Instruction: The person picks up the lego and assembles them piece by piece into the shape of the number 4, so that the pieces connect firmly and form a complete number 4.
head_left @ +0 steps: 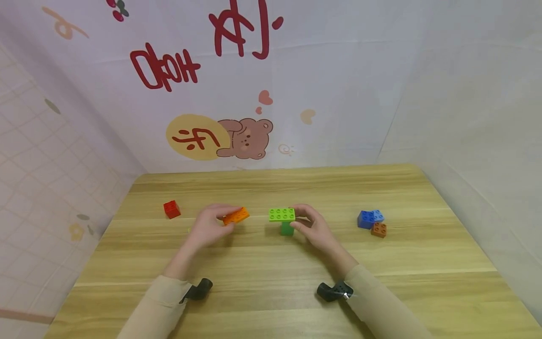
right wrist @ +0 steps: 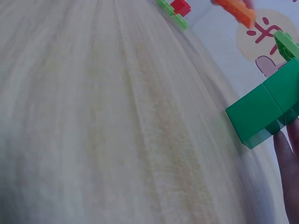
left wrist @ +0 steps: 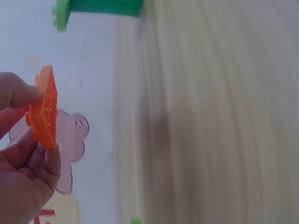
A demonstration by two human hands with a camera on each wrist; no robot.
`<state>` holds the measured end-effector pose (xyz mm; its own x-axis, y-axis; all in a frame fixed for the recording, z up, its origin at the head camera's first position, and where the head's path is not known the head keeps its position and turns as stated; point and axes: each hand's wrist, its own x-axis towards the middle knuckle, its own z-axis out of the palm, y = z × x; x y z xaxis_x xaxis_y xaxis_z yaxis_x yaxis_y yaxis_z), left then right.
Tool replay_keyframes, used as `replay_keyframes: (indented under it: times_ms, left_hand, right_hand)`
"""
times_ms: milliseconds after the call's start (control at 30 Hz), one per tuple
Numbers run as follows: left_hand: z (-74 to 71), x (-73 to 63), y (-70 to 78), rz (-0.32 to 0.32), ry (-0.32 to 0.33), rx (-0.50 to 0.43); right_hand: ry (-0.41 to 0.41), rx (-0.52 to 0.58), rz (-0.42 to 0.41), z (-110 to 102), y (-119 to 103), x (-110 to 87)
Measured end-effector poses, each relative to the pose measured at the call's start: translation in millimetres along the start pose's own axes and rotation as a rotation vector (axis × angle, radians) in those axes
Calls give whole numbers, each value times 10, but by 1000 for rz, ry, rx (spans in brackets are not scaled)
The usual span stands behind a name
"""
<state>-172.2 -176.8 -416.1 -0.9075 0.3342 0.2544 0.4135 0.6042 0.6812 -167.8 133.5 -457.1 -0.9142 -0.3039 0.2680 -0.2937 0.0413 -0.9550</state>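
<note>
My left hand pinches a flat orange toy brick between thumb and fingers, raised over the table. In the left wrist view the orange brick is seen tilted, its hollow underside partly showing. To its right, my right hand grips a small stack from the right side. Dark green bricks form the stack's lower part, and a flat light green brick lies across the top, jutting out to the left. The fingers touch the dark green bricks; part of the stack is cut off in the right wrist view.
On the wooden table, a red brick lies at the left. A light green piece near it is mostly hidden behind my left hand in the head view. At the right sit a dark blue brick, a light blue brick and a brown brick.
</note>
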Motion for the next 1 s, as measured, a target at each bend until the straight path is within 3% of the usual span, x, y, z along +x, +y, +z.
replay_keyframes:
  times_ms: [433, 800, 1000]
  left_hand:
    - [117, 141, 378, 52, -86, 38]
    - [203, 290, 502, 129, -159, 107]
    - [230, 344, 546, 130, -191, 119]
  right_hand:
    - [-1, -7, 0, 6, -4, -5]
    - [2, -2, -8, 4, 12, -8]
    - [5, -5, -11, 4, 6, -11]
